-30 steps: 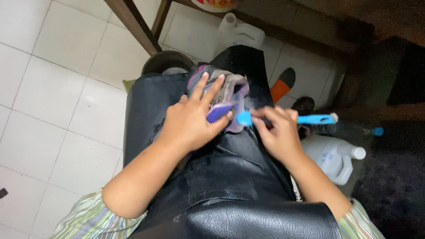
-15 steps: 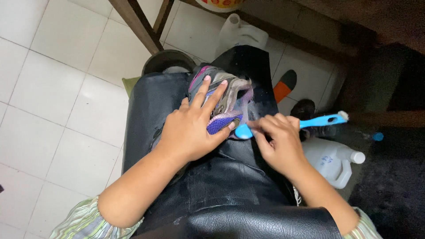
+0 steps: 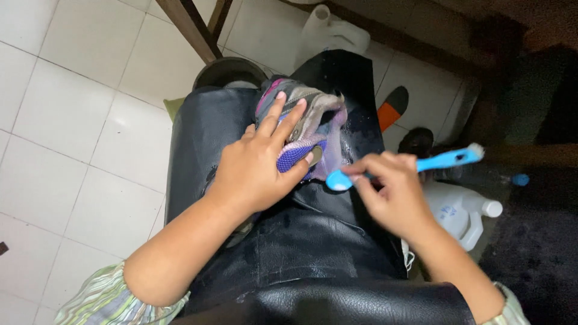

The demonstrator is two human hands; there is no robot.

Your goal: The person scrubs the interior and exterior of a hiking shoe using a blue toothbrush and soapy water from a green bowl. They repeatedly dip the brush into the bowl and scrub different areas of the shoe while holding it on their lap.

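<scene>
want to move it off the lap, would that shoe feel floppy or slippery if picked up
The shoe probably flexes some: its upper looks like soft mesh under the left hand. It may be slippery, since the black apron beside it glistens wet. Likely light for its size.

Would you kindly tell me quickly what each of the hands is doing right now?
Left hand: open, fingers spread, pressing flat on the purple and grey shoe on the lap.
Right hand: closed around the blue brush.
</scene>
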